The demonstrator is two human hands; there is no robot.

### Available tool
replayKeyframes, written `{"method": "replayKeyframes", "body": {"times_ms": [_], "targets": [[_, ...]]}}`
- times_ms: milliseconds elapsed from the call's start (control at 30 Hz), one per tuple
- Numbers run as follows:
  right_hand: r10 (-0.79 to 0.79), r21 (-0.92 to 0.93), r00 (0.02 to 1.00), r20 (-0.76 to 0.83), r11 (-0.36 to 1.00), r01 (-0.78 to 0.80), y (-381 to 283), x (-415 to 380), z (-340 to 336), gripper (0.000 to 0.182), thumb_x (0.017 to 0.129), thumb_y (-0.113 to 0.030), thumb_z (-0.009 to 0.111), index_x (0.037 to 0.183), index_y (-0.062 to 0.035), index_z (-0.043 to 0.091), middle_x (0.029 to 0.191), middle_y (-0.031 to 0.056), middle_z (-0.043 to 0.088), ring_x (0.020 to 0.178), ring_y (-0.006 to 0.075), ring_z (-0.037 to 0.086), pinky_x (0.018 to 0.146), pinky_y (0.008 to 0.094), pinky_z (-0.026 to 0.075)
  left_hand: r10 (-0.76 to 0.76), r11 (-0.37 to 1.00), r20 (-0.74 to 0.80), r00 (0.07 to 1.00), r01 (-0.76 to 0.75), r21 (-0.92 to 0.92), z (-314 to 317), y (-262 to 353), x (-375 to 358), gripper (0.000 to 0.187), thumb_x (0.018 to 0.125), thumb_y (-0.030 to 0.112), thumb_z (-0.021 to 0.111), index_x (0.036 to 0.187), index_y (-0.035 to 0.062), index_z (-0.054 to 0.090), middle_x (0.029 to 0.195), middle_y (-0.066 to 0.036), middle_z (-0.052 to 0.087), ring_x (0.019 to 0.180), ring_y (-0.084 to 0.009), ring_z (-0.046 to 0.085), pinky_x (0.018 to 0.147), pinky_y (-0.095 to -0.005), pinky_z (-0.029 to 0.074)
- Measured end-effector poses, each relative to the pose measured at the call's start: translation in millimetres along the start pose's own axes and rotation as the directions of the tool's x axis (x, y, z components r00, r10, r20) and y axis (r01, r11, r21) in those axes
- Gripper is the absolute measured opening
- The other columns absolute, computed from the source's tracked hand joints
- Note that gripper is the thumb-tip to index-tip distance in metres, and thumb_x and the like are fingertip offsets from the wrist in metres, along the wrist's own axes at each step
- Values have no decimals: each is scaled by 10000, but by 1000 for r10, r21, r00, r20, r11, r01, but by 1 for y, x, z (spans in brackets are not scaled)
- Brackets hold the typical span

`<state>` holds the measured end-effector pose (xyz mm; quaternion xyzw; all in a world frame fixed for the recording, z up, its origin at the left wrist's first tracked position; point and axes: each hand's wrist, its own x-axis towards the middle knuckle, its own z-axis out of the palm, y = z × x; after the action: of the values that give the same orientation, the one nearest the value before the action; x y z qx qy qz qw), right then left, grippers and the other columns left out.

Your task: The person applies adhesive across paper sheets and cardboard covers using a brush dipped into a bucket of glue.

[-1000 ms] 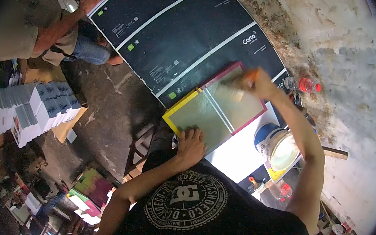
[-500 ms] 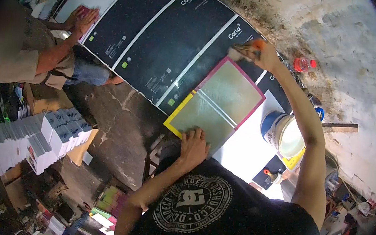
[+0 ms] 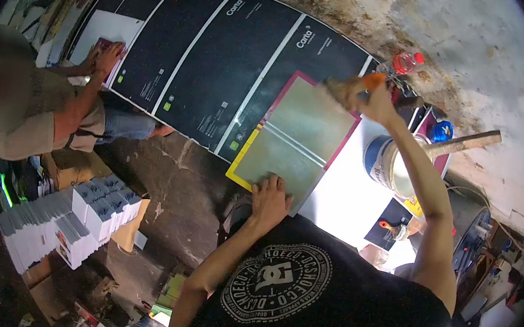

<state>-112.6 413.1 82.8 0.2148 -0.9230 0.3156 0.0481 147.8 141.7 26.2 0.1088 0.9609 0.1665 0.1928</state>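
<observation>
A book cover (image 3: 316,115) with greyish-green board panels, maroon and yellow edges and pale stripes across its middle lies face down on the table. My left hand (image 3: 270,201) rests flat on its near end, fingers spread. My right hand (image 3: 380,106) grips a brush (image 3: 346,92) with an orange handle; the bristles, blurred by motion, overlap the cover's far maroon edge. Below my right forearm stands a white and blue bucket (image 3: 377,158) of pale liquid, partly hidden by the arm, with a wooden stick (image 3: 468,144) beside its rim.
Black printed sheets (image 3: 222,62) cover the table. Behind stand a red-capped bottle (image 3: 406,62) and a blue round object (image 3: 441,131). A second brush (image 3: 396,230) lies near my right elbow. At left another person's hands (image 3: 109,59) press a maroon piece; paper stacks (image 3: 68,222) stand below.
My right hand has swept the brush rightward along the cover's far edge, away from its upper left corner. My left hand stays on the cover. The whole view has shifted slightly.
</observation>
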Motion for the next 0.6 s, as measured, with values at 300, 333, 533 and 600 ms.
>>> {"method": "replayKeyframes", "body": {"times_ms": [300,333,533,600], "targets": [[64,-37,995,-80,997,-67,26,-54,1,256,821,-276,672,929,-44,666,699,183,653,637,385,652,616,470,528,-6,1000,131,991,8,-13,-6,0,2,540,870,398,650,1228,4,556,1203,-160,507,1143,-353,517,913,-587,391],[118,184,991,-66,977,-104,36,-63,7,243,822,-273,673,926,-52,671,691,178,649,625,379,648,607,468,526,-5,1000,124,992,5,0,-6,1,5,541,870,399,651,1229,5,557,1195,-161,507,1138,-354,519,908,-586,395],[91,-380,948,-305,901,-209,15,-92,-17,222,792,-101,718,1012,-87,695,898,122,680,810,356,631,758,424,517,62,998,108,992,-64,18,-13,-5,10,511,875,380,651,1201,-10,602,1218,-174,553,1155,-342,553,929,-565,403],[140,-142,918,-372,968,-206,3,-110,-45,270,820,-102,719,1082,-45,694,1036,142,712,944,283,673,843,354,517,89,985,245,965,-48,-168,-11,-28,26,457,878,386,650,1137,10,648,1171,-180,592,1126,-350,579,892,-539,446]]}}
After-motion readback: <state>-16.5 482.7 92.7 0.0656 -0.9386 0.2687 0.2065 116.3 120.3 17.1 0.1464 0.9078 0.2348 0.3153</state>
